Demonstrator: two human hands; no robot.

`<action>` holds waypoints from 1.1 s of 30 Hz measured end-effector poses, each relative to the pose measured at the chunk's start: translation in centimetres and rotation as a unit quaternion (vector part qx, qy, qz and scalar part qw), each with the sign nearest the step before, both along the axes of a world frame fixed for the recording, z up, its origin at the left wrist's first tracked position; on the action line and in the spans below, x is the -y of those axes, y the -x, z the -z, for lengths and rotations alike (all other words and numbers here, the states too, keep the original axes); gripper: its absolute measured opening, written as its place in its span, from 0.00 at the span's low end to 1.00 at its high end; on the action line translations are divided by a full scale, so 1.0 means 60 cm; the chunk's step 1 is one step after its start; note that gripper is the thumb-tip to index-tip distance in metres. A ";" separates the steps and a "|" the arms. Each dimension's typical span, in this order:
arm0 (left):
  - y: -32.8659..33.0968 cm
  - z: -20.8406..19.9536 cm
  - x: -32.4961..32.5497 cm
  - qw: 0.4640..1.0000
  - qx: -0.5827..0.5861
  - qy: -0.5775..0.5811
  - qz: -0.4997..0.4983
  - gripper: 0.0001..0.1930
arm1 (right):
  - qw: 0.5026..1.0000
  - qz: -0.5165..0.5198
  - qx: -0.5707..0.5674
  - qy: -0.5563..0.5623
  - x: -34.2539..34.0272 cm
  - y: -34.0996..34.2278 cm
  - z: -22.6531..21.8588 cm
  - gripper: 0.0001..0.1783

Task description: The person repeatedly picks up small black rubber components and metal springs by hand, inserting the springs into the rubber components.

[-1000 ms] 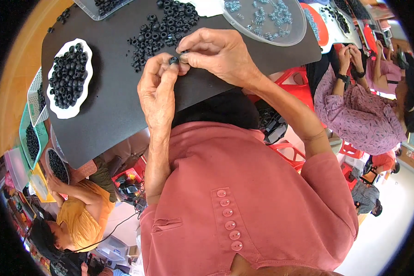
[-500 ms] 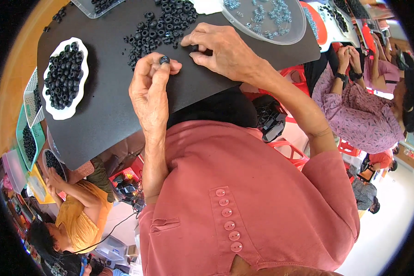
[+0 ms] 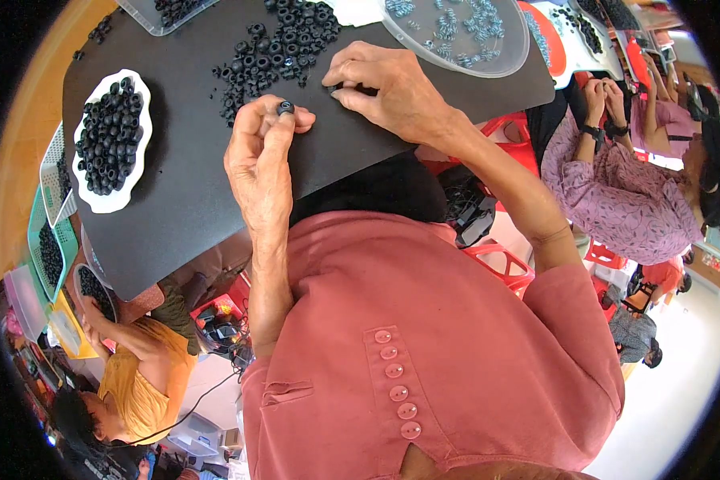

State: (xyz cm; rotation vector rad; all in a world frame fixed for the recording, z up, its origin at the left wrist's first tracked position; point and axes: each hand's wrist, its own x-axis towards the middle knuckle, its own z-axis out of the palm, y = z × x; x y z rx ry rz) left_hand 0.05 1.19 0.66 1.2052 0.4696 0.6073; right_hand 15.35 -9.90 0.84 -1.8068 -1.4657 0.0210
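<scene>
My left hand pinches a small black round cap between thumb and forefinger, its ring-shaped end facing up. To its right, my right hand is curled with thumb and forefinger close together on a small black piece, mostly hidden by the fingers. Just beyond both hands, a pile of black round caps spreads over the dark table, with smaller black pieces along its near left side. At the left stands a white scalloped dish filled with more black caps.
A clear round tray with small blue coil springs lies at the far right. A clear box with black parts stands at the far left. Baskets line the table's left side. Co-workers sit left and right, near red stools.
My right hand has shifted slightly right, its thumb and forefinger now nearer together over the black piece. The left hand still holds its cap in nearly the same place.
</scene>
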 end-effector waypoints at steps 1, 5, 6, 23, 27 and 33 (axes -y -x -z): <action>0.000 0.000 0.000 1.000 0.001 0.000 0.000 0.07 | 1.000 -0.002 -0.006 -0.008 -0.002 0.000 0.000 0.09; 0.000 0.001 0.001 1.000 0.003 0.009 0.001 0.06 | 0.999 0.013 -0.050 -0.010 -0.006 0.008 -0.011 0.10; 0.000 0.001 0.001 1.000 0.003 0.008 0.002 0.06 | 0.998 0.014 -0.056 0.006 -0.007 0.008 -0.014 0.09; 0.003 0.009 0.006 0.996 -0.005 -0.081 -0.024 0.08 | 0.998 -0.055 0.000 0.009 -0.030 0.022 -0.022 0.12; 0.003 0.004 0.009 0.996 -0.010 -0.088 -0.024 0.09 | 0.995 -0.076 -0.023 0.064 -0.024 0.024 -0.038 0.12; 0.001 0.007 0.007 0.993 -0.023 -0.109 -0.030 0.09 | 0.987 -0.056 -0.136 0.058 -0.011 0.026 -0.040 0.12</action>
